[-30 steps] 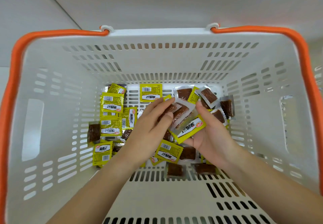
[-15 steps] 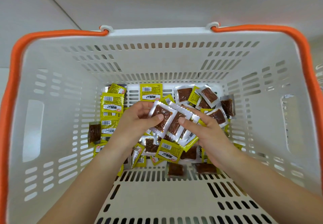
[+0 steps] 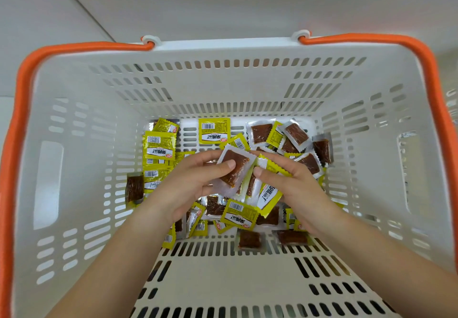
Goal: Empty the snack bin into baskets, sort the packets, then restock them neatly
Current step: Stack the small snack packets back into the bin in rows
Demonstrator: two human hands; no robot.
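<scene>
Both my hands are down inside a white basket (image 3: pixel 81 159) with orange handles. My left hand (image 3: pixel 190 181) pinches a clear packet with a brown snack (image 3: pixel 236 169), thumb on top of it. My right hand (image 3: pixel 292 188) holds a small stack of yellow and clear packets (image 3: pixel 266 191), thumb pressed on the stack's upper edge. The two hands meet at the middle of the basket. Several loose yellow packets (image 3: pixel 214 130) and brown-window packets (image 3: pixel 296 134) lie scattered on the basket floor under and around my hands.
An orange handle (image 3: pixel 431 74) runs along the right rim and another along the left rim (image 3: pixel 22 89). The near half of the slotted basket floor (image 3: pixel 223 280) is bare. A pale wall or surface (image 3: pixel 223 3) lies beyond the basket.
My left hand has drawn one brown packet a little up and apart from the stack in my right hand. The loose packets on the floor have barely shifted.
</scene>
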